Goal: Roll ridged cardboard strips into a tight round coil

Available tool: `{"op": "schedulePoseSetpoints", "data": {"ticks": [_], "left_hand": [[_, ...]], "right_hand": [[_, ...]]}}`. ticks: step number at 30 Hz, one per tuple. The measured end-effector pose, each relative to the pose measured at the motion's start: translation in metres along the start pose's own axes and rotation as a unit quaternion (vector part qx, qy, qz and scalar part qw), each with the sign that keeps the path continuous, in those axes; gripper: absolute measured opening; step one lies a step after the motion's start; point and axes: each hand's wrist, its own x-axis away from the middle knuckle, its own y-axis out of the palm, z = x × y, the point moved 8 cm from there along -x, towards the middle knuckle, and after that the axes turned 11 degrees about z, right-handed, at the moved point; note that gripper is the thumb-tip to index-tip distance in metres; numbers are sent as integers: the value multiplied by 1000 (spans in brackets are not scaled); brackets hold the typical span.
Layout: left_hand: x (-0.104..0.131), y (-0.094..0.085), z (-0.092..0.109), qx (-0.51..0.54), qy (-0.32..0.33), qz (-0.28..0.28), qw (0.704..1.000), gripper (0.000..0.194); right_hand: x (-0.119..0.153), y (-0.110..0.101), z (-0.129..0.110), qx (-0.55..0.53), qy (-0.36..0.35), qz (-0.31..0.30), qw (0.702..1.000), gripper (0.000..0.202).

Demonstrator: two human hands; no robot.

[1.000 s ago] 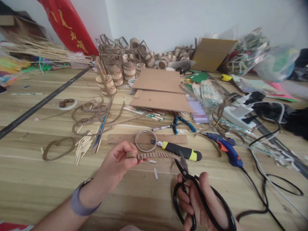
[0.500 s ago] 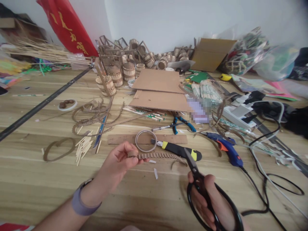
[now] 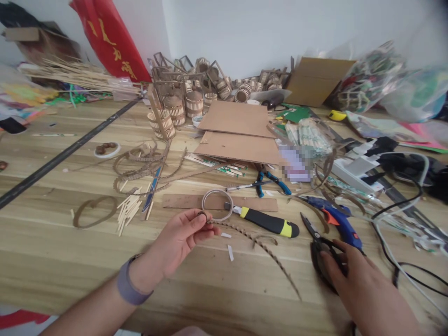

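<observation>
Strip: corrugated cardboard (image 3: 258,241), reaching from the person's left hand (image 3: 178,238) out over the wooden tabletop (image 3: 196,303), passing near the tape ring (image 3: 231,210) and the yellow-and-black knife (image 3: 268,221).
Weight: next to nothing, I'd guess.
Feel: springy, bending easily across its ridges, dry rather than slippery; a hard pinch would probably flatten the ridges or crease it.
Best hold: lightly by the curled end, I'd say, thumb against forefinger, leaving the tail free.
Curled end: a small dark loop (image 3: 202,215) at the left fingertips; how tightly it is wound, I can't tell from here.
Tail: thin, brown, seen nearly edge-on, its ridges making a row of little teeth; it sags in a gentle curve towards the person's right.
Left fingers: thumb and forefinger together on the loop, the others loosely bent.
Right fingers: the right hand (image 3: 364,280) is closed round the black handles of the scissors (image 3: 316,234), beside the blue glue gun (image 3: 345,226).
</observation>
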Motion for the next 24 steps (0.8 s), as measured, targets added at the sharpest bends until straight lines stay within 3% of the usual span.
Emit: {"op": "schedulePoseSetpoints", "data": {"ticks": [3, 6, 9, 12, 14, 16, 21, 24], "left_hand": [[2, 4, -5, -6, -27, -21, 999, 35], [4, 8, -10, -2, -51, -38, 998, 34], [6, 10, -13, 3, -61, -39, 997, 34], [8, 11, -16, 0, -67, -42, 997, 37], [9, 13, -16, -3, -70, -49, 996, 36], [10, 14, -16, -14, -69, -54, 996, 35], [11, 17, -19, -52, -66, -77, 994, 37], [14, 21, -22, -78, -73, -114, 988, 38]], "right_hand": [[-2, -26, -38, -13, -61, 76, 995, 54], [5, -47, -97, -147, -171, 118, 967, 39], [20, -57, -157, -317, -270, 87, 905, 22], [29, -60, -196, -452, -282, 28, 846, 27], [29, -63, -209, -500, -262, 12, 825, 25], [26, -65, -213, -506, -239, 11, 829, 18], [18, -55, -205, -504, -196, -15, 841, 10], [16, -42, -199, -535, -140, -59, 831, 8]]}}
